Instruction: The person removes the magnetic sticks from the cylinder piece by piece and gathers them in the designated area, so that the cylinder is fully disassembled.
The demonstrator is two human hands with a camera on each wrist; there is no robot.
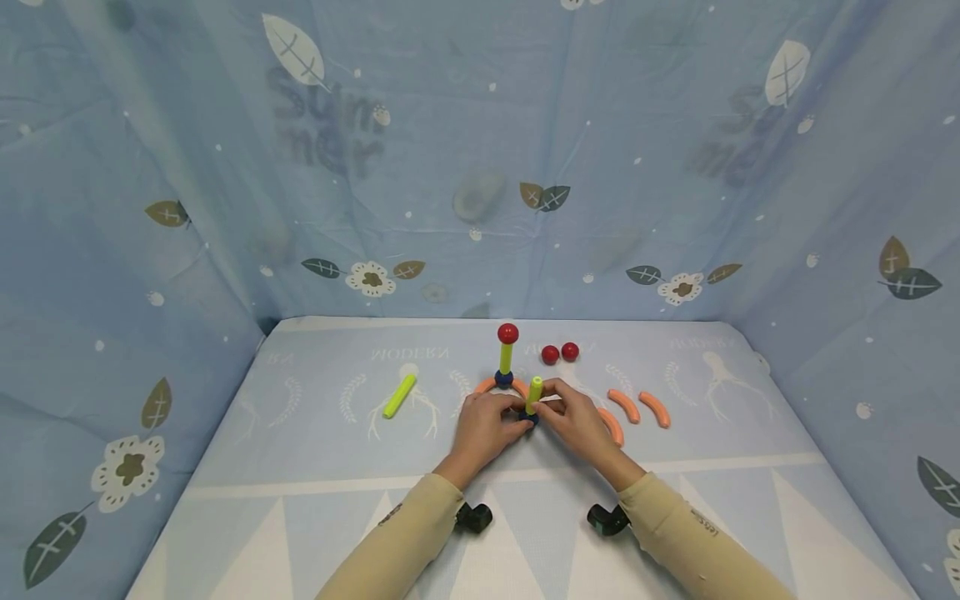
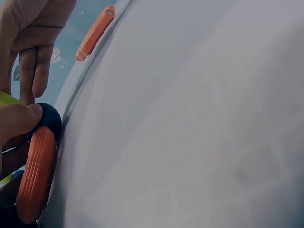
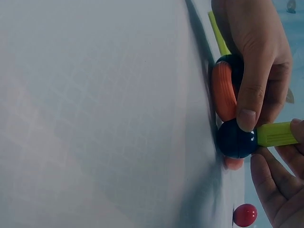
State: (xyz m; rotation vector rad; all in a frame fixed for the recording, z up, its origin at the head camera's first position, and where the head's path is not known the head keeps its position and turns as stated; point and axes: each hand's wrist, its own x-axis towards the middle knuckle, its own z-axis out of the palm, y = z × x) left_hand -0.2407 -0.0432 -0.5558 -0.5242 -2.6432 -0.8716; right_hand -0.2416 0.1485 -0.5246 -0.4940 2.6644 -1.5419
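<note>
My left hand (image 1: 486, 429) grips a dark blue ball (image 3: 236, 138), its thumb pressed on the ball in the right wrist view. A yellow-green stick (image 1: 534, 393) stands up from that ball, and my right hand (image 1: 576, 419) pinches it from the right. Curved orange pieces (image 2: 37, 175) join the held ball to other blue balls. Behind the hands, a second blue ball (image 1: 503, 380) carries an upright yellow-green stick (image 1: 506, 358) topped by a red ball (image 1: 507, 333). My hands hide part of the blue and orange base.
Two loose red balls (image 1: 551, 355) lie behind, slightly right. Right of my right hand are loose curved orange pieces (image 1: 624, 406). A loose yellow-green stick (image 1: 400, 396) lies to the left on the patterned tabletop (image 1: 315, 450). Blue printed curtains (image 1: 480, 150) stand around the table's back and sides.
</note>
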